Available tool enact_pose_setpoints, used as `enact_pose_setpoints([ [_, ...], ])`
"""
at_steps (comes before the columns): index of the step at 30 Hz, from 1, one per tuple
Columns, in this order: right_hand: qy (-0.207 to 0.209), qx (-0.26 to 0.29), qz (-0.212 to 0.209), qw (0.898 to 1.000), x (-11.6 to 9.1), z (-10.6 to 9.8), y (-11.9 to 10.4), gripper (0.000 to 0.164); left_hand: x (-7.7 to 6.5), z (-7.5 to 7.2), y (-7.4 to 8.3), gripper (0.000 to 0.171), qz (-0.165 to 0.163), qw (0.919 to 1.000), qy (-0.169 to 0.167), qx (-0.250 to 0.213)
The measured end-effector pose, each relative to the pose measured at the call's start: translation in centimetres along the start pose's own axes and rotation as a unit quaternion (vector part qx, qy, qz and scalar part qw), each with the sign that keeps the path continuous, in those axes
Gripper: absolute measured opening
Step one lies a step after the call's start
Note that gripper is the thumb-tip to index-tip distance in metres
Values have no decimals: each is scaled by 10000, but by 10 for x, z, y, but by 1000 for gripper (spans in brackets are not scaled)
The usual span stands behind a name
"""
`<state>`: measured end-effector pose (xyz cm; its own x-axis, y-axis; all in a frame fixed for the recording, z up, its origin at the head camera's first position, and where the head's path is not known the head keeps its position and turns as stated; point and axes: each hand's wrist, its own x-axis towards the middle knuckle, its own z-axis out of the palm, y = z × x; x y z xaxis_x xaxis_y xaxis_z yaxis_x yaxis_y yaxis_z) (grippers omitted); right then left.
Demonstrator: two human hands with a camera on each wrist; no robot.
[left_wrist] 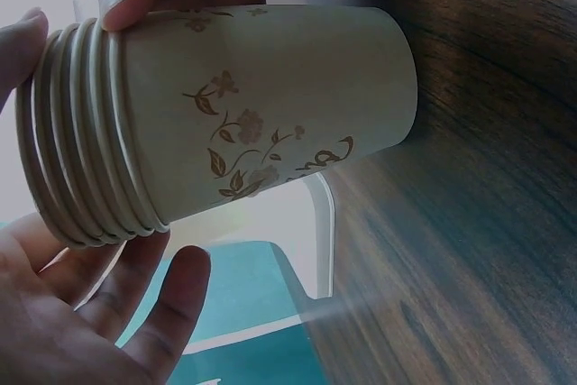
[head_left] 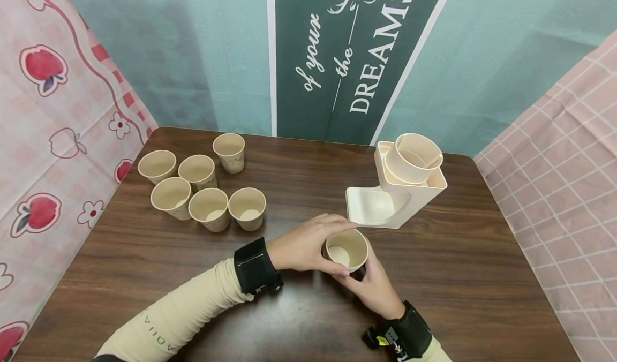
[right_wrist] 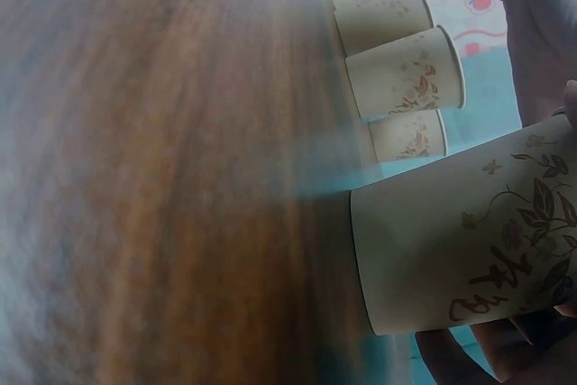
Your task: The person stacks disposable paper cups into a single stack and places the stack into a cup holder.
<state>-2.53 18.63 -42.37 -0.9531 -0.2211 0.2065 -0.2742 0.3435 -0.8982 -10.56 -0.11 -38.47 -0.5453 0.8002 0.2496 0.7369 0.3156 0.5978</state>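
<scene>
A stack of nested paper cups (head_left: 346,248), cream with a brown floral print, is upright at the table's front middle. My left hand (head_left: 308,244) grips its upper part from the left, thumb at the near side and fingers at the far side. From the right, my right hand (head_left: 373,289) holds the same stack. Several rims of the stack (left_wrist: 270,96) show close together in the left wrist view. The right wrist view shows the printed side of the lowest cup (right_wrist: 442,241). Whether its base touches the table cannot be told.
Several single paper cups (head_left: 209,210) stand upright in a group at the left of the wooden table (head_left: 463,276). At the back right is a white cup holder (head_left: 371,206) with paper cups (head_left: 414,158) in its top. Printed cloths surround the table.
</scene>
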Motion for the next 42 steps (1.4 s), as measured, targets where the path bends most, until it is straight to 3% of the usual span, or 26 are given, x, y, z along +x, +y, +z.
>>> enact_pose_setpoints([
  [14, -8, -78, 49, 10000, -1, -1, 1, 79, -1, 1, 0, 89, -27, 10000, -43, 35],
  [22, -96, -21, -30, 9999, 0, -1, 1, 79, -6, -7, 0, 86, -246, 9994, 185, -152],
  [33, 57, 38, 26, 10000, 1, 1, 1, 80, -21, -45, -3, 81, -726, 9954, 542, 325],
  [37, 113, 42, 33, 9999, 1, 1, 0, 79, -33, -61, -10, 82, -888, 9923, 775, 372],
  [42, 181, 49, 16, 9998, 1, 2, 1, 79, -50, -79, -21, 81, -1218, 9837, 1043, 808],
])
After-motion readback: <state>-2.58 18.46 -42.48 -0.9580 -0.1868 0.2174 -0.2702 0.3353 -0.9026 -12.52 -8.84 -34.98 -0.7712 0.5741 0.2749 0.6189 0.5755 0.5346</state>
